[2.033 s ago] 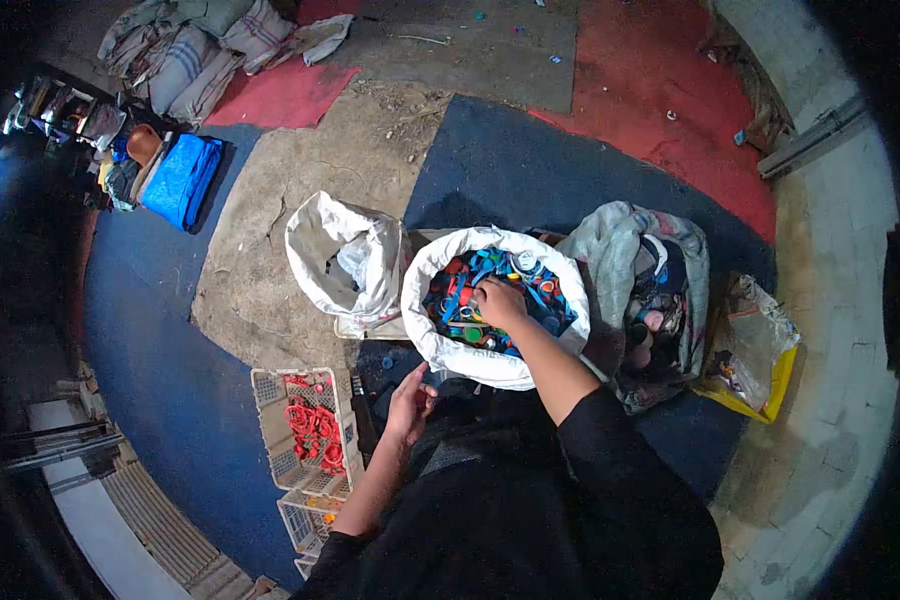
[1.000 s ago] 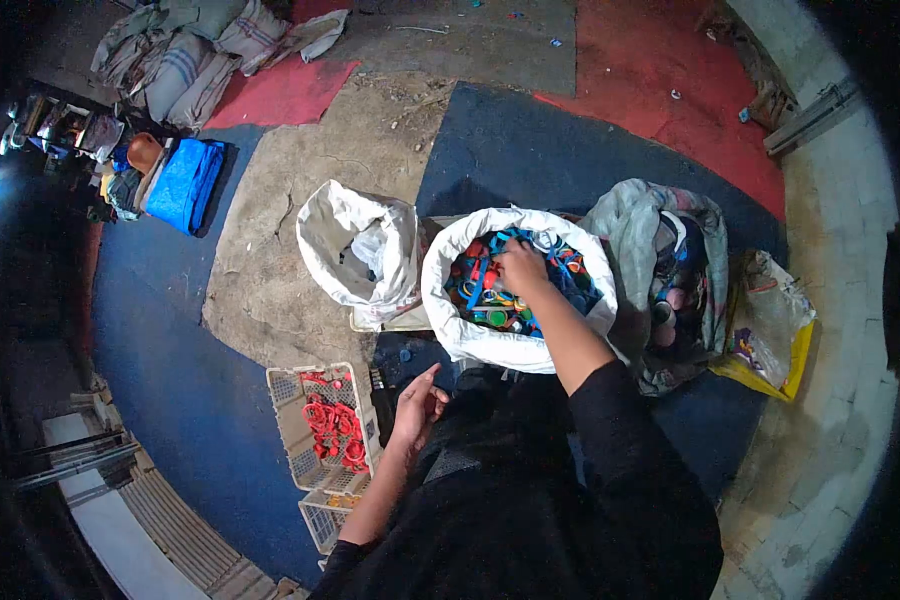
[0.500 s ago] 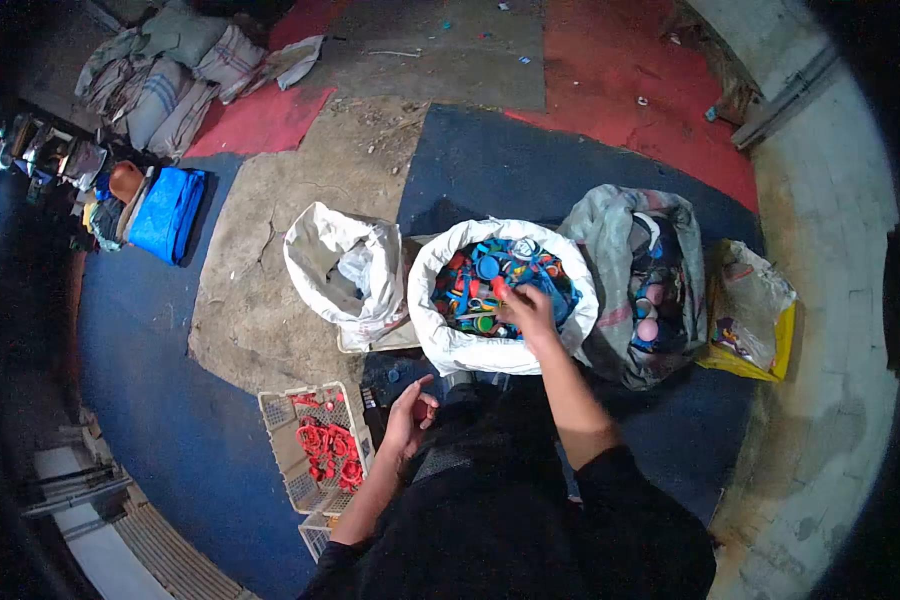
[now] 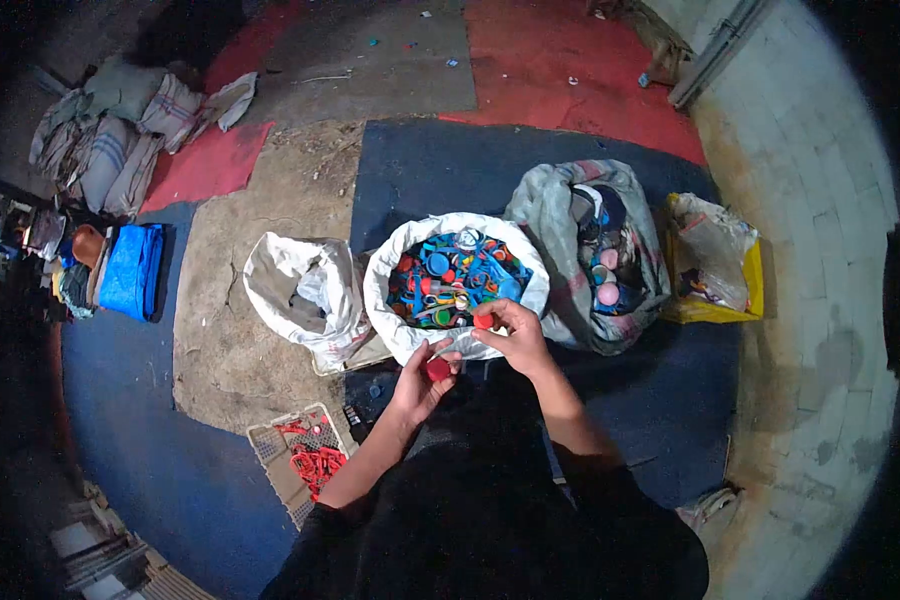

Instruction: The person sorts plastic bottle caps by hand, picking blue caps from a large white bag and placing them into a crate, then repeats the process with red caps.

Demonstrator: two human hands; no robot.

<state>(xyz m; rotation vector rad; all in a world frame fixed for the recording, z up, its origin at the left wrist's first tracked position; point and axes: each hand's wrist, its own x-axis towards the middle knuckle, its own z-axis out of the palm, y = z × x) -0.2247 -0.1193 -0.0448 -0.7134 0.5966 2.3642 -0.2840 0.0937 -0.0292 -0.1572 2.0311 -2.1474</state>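
Observation:
In front of me stands a white sack (image 4: 380, 292) with its rim rolled down, filled with plastic bottle caps and rings, mostly blue with some red, green and yellow. My left hand (image 4: 425, 383) is closed around a dark red bottle cap (image 4: 437, 370) just below the near rim. At the sack's near right edge, my right hand (image 4: 515, 335) pinches a brighter red bottle cap (image 4: 483, 321) between thumb and fingers. The two hands are close together but apart. A pale crate (image 4: 273, 462) holding red caps and rings sits at the lower left, partly covered by my left arm.
A white sack (image 4: 260, 275) with whitish plastic inside stands left. To the right are a grey-green sack (image 4: 545, 215) of mixed items and a yellow bag (image 4: 753, 285). A blue folded sheet (image 4: 132, 272) lies far left; a wall (image 4: 820, 250) runs along the right.
My right hand has drawn back from over the caps toward the near rim, still holding a red cap. My left hand has risen toward it. The view has shifted.

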